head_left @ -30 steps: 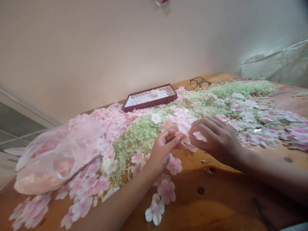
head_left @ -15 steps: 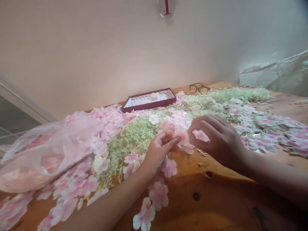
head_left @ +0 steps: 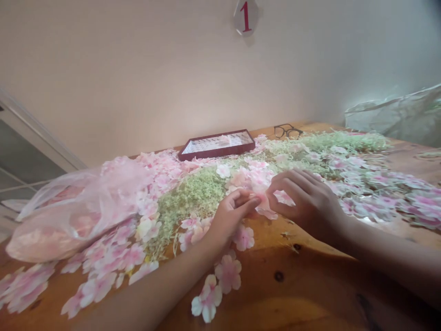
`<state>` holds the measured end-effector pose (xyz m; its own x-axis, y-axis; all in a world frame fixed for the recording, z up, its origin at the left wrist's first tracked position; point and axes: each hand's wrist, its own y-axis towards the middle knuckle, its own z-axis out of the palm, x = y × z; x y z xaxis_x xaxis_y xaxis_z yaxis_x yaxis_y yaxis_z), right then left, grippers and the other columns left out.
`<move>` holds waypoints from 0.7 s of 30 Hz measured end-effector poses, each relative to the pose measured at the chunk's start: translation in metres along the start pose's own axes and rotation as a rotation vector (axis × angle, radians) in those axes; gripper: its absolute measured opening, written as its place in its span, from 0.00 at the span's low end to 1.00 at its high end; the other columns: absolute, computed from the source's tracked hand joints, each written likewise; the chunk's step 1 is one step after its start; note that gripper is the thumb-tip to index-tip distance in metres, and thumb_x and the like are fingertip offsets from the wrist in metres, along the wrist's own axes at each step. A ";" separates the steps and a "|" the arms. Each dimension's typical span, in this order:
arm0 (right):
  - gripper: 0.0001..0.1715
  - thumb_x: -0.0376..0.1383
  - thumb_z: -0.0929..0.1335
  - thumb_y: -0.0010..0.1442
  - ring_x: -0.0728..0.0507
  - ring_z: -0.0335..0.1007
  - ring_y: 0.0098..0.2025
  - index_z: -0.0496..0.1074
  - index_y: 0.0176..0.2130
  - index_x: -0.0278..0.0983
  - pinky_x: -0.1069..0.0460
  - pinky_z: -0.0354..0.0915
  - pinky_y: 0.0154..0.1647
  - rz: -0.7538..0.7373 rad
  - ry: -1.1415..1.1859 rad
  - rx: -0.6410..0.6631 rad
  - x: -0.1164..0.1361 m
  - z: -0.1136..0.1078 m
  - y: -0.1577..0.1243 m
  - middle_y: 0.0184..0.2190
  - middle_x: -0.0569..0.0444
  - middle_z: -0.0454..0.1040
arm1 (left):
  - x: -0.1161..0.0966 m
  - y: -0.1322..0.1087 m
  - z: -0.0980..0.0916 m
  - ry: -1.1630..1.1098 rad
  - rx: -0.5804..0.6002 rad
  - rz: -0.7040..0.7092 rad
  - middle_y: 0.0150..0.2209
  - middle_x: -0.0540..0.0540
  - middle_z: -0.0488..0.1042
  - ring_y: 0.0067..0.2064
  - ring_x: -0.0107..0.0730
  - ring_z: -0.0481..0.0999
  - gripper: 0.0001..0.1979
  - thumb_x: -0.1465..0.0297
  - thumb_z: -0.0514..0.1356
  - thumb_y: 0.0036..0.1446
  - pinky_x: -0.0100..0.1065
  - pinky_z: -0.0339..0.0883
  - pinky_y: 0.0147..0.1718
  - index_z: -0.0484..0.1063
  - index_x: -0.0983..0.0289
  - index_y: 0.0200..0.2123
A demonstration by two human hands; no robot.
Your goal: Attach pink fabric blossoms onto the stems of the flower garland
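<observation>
Between my two hands is a pink fabric flower [head_left: 263, 202], just above the wooden table. My left hand [head_left: 232, 214] pinches its left side between thumb and fingers. From the right, my right hand [head_left: 301, 200] has thumb and fingertips closed on the flower's other edge; the fingertips partly hide it. Loose pink-white flowers [head_left: 244, 237] lie under and beside my left wrist, with another flower [head_left: 228, 274] nearer me. Behind my hands is a heap of flowers mixed with pale green artificial greenery [head_left: 196, 191].
A dark red tray [head_left: 217, 151] with a patterned lining stands near the wall, eyeglasses [head_left: 288, 131] to its right. A translucent bag [head_left: 69, 220] of pink pieces lies at left. Flowers [head_left: 382, 200] spread over the right side. A clear bag [head_left: 396, 117] sits at back right.
The view has tilted slightly up, so more of the wall's number sign shows. My hands remain together on the flower, which is now more covered by my fingers.
</observation>
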<state>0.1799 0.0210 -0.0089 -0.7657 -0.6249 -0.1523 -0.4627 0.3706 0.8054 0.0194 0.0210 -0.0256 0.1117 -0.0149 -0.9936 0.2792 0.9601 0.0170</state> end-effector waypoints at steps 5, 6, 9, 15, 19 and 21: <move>0.02 0.30 0.62 0.51 0.48 0.62 0.30 0.63 0.27 0.35 0.53 0.59 0.32 -0.008 -0.004 0.028 -0.002 0.002 -0.002 0.25 0.53 0.67 | 0.001 0.001 -0.001 -0.020 0.026 0.010 0.27 0.48 0.65 0.26 0.19 0.64 0.09 0.66 0.59 0.46 0.23 0.57 0.28 0.65 0.65 0.29; 0.03 0.30 0.62 0.52 0.48 0.62 0.30 0.63 0.27 0.35 0.53 0.59 0.32 -0.014 -0.008 0.034 -0.002 0.003 -0.002 0.25 0.53 0.67 | 0.002 0.002 -0.001 -0.023 0.025 0.013 0.27 0.48 0.65 0.26 0.19 0.64 0.09 0.66 0.59 0.46 0.23 0.57 0.28 0.65 0.65 0.29; 0.04 0.31 0.62 0.52 0.48 0.61 0.29 0.63 0.26 0.34 0.53 0.59 0.31 -0.037 -0.024 0.049 -0.003 0.002 -0.003 0.25 0.53 0.67 | 0.002 0.002 -0.001 -0.015 0.016 0.026 0.27 0.48 0.65 0.27 0.19 0.64 0.09 0.67 0.59 0.46 0.23 0.56 0.29 0.65 0.65 0.29; 0.04 0.31 0.61 0.53 0.48 0.61 0.29 0.64 0.26 0.34 0.52 0.58 0.31 -0.068 -0.052 0.063 -0.003 0.002 -0.004 0.26 0.52 0.67 | 0.000 -0.001 0.000 -0.006 0.038 0.022 0.25 0.48 0.64 0.26 0.19 0.63 0.08 0.66 0.58 0.47 0.23 0.56 0.28 0.64 0.65 0.28; 0.05 0.31 0.61 0.53 0.48 0.61 0.29 0.63 0.26 0.34 0.53 0.58 0.31 -0.071 -0.035 0.089 -0.001 0.003 -0.003 0.24 0.52 0.67 | 0.001 -0.001 0.000 -0.011 0.034 0.039 0.28 0.48 0.65 0.27 0.20 0.64 0.08 0.66 0.58 0.46 0.24 0.57 0.30 0.65 0.64 0.30; 0.05 0.31 0.61 0.53 0.48 0.61 0.29 0.63 0.26 0.34 0.53 0.58 0.31 -0.048 -0.020 0.083 -0.001 0.003 -0.003 0.24 0.53 0.67 | 0.002 -0.001 0.000 -0.022 0.024 0.044 0.29 0.49 0.66 0.27 0.20 0.65 0.09 0.66 0.58 0.46 0.25 0.58 0.31 0.66 0.64 0.30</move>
<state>0.1806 0.0223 -0.0126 -0.7500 -0.6298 -0.2022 -0.5342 0.3965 0.7466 0.0190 0.0204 -0.0275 0.1450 0.0213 -0.9892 0.2958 0.9531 0.0639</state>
